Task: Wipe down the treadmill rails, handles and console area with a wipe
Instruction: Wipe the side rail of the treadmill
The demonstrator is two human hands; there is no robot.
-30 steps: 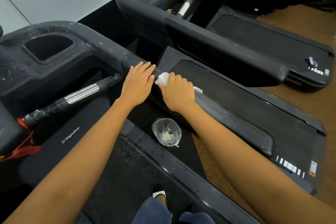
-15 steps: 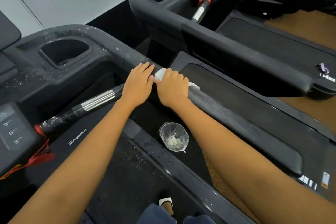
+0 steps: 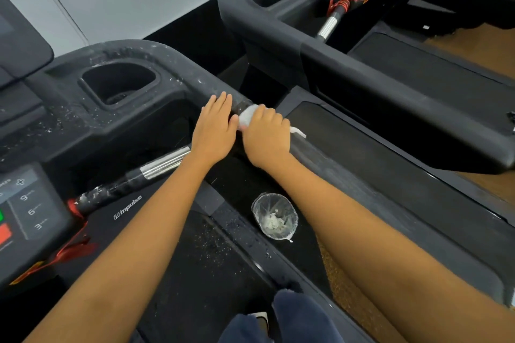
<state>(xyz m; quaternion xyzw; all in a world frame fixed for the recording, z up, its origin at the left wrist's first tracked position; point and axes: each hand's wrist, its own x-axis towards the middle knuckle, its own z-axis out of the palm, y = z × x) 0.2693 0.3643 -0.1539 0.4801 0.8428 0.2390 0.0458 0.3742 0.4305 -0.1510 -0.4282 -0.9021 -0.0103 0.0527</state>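
The dusty dark right rail (image 3: 342, 167) of my treadmill runs from the console toward the lower right. My right hand (image 3: 266, 138) grips a white wipe (image 3: 248, 117) around this rail, with a tail of the wipe sticking out on its far side. Just to its left, my left hand (image 3: 216, 129) rests flat on the same rail, fingers straight. The console area (image 3: 69, 120) with its cup holder (image 3: 118, 86) is speckled with white dust. A chrome-and-black handle (image 3: 156, 168) pokes out below it.
A clear plastic cup (image 3: 274, 216) with white scraps stands on the treadmill's side edge below my hands. A keypad (image 3: 28, 209) and red safety cord (image 3: 75, 248) sit at the left. A second treadmill (image 3: 362, 69) stands to the right, with brown floor (image 3: 473, 47) beyond it.
Both hands have shifted a little up the rail toward the console, the right one carrying the wipe along. My view has turned left, showing more of the console.
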